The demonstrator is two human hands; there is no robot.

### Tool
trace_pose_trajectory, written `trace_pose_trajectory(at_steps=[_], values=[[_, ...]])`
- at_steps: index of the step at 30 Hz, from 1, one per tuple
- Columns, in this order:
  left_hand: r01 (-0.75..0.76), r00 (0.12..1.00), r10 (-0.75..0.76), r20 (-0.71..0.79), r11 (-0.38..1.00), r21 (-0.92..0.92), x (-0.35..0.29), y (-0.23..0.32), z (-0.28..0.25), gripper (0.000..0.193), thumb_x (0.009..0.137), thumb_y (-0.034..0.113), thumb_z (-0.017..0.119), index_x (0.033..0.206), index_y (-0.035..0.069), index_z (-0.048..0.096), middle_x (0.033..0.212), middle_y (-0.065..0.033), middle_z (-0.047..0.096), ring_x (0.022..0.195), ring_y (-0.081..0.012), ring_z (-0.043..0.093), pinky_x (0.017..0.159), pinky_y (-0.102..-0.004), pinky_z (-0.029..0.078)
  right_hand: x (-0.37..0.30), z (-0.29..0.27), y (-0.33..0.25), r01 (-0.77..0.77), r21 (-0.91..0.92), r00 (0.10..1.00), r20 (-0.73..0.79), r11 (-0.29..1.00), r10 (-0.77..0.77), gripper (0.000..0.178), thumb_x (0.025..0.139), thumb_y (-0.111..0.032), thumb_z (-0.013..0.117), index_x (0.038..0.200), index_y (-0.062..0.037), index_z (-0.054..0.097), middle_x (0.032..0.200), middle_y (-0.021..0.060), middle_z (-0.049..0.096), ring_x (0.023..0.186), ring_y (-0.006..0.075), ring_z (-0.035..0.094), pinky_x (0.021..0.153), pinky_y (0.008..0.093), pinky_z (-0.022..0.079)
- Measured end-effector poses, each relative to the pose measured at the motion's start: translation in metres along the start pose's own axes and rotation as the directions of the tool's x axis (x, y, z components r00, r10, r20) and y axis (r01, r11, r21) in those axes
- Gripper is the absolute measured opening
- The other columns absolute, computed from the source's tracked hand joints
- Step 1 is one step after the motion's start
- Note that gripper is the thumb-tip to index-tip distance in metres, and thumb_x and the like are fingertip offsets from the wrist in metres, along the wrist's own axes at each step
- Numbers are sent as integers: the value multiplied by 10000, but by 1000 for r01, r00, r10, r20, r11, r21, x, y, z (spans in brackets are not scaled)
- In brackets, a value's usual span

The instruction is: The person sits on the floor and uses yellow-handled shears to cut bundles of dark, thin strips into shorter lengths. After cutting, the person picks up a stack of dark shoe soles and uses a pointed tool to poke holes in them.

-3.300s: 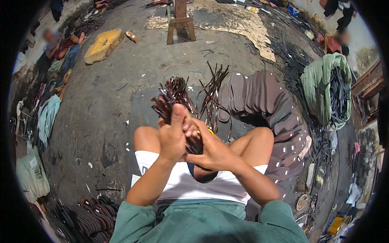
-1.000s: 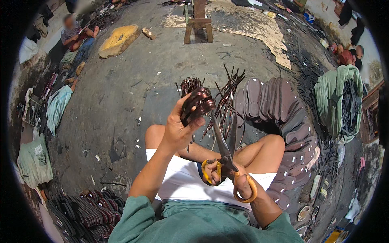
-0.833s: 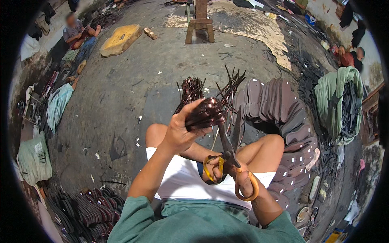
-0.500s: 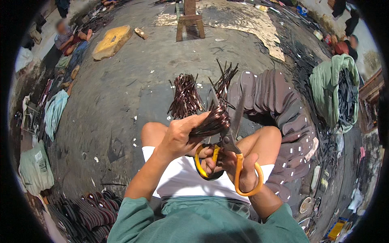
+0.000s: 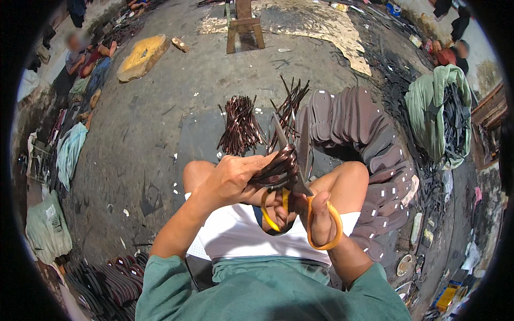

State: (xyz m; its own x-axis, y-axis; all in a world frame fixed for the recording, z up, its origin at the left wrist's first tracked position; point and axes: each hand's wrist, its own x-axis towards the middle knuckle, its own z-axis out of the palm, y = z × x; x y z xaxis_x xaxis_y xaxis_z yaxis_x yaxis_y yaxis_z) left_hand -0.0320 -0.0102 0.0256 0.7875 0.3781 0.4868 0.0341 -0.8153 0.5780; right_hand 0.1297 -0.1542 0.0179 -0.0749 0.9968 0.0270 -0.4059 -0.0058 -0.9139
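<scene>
My left hand [image 5: 231, 179] is closed around a folded bunch of glossy dark brown strips [image 5: 274, 170], its looped end pointing right. My right hand [image 5: 316, 219] holds large scissors [image 5: 303, 155] by their yellow-orange handles, thumb through one ring and fingers at the other. The blades point away from me and stand apart, on either side of the bunch's looped end. Beyond my hands, a tied heap of similar brown strips [image 5: 240, 125] lies on a dark mat. A looser bundle of strips [image 5: 290, 109] lies to its right, partly behind the scissor blades.
Brown shoe soles [image 5: 348, 115] curve in a row along my right. More soles [image 5: 115, 281] lie at the lower left. A green sack of black strips [image 5: 436, 117] stands at the right. Ahead are a yellow block [image 5: 142, 56] and a wooden stand [image 5: 245, 29]. Two people sit farther off.
The scissor blades have drawn somewhat closer together around the bunch, and my right hand has shifted slightly up and left. My left hand still grips the strips. The whole view has shifted a little.
</scene>
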Motion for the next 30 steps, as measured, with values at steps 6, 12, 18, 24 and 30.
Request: trace_pose_trajectory(at_steps=[6,12,18,24,30], values=[[-20,997,22,-71,999,33,-6,-16,6,721,670,20,704,1364,108,530,885,-124,660,698,-317,645,615,-367,537,-9,2,10,-39,-32,998,49,999,40,757,885,-750,377,926,-10,532,635,-8,453,531,80,428,456,239,358],[-30,995,28,91,999,16,0,-4,0,715,665,15,698,1356,105,536,875,-124,660,699,-315,645,606,-369,533,3,-6,0,5,-126,1000,6,992,-4,894,844,-828,287,978,10,569,750,29,561,673,105,529,604,231,420],[-16,1000,15,-19,998,-63,0,-15,5,682,719,-48,648,1374,83,513,1006,-122,691,810,-273,697,716,-342,563,-5,-7,29,-21,-79,999,-50,997,17,766,889,-765,311,861,-25,506,618,-3,427,524,74,408,436,242,312],[301,876,-468,-114,716,-629,-6,-22,21,630,864,-67,565,1445,55,356,1051,-50,649,808,-93,615,722,-238,498,-8,-3,27,-40,92,999,32,995,38,795,901,-745,335,1050,18,502,763,27,453,656,105,468,578,261,444],[181,842,-525,-122,489,-853,-12,-28,30,514,947,144,631,1396,100,384,897,26,558,706,-37,501,571,-181,408,-17,-3,19,-158,-72,969,180,985,168,713,982,-607,283,1178,51,474,901,56,436,814,146,461,755,323,475]])
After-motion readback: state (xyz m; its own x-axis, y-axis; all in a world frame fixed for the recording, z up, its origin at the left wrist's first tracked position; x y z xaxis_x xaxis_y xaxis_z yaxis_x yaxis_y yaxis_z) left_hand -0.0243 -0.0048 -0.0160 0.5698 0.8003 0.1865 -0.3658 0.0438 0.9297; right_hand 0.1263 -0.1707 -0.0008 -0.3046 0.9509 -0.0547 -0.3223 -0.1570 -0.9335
